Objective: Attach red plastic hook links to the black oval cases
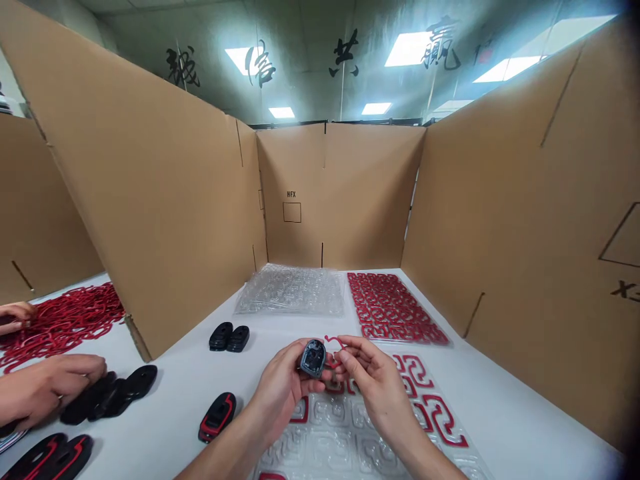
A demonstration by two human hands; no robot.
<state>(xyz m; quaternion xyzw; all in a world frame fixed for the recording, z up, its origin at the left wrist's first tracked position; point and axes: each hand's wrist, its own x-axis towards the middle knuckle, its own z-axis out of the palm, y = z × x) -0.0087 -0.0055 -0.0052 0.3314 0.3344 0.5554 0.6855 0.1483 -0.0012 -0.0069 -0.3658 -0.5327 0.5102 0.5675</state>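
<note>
My left hand is closed around a small black plastic housing, its hollow inner side turned up toward me. Close beside it, my right hand pinches a thin curved red trim strip between thumb and fingers. The strip is near the housing's right edge; whether they touch I cannot tell. Below both hands lies a clear plastic tray with moulded pockets, some holding red trim pieces and others bare. A black housing with a red line rests left of my left forearm.
Two black housings sit farther back on the left. Stacked clear trays and a tray full of red trims lie at the back. Cardboard walls surround the table. At left, another person's hands are near black parts and a red heap.
</note>
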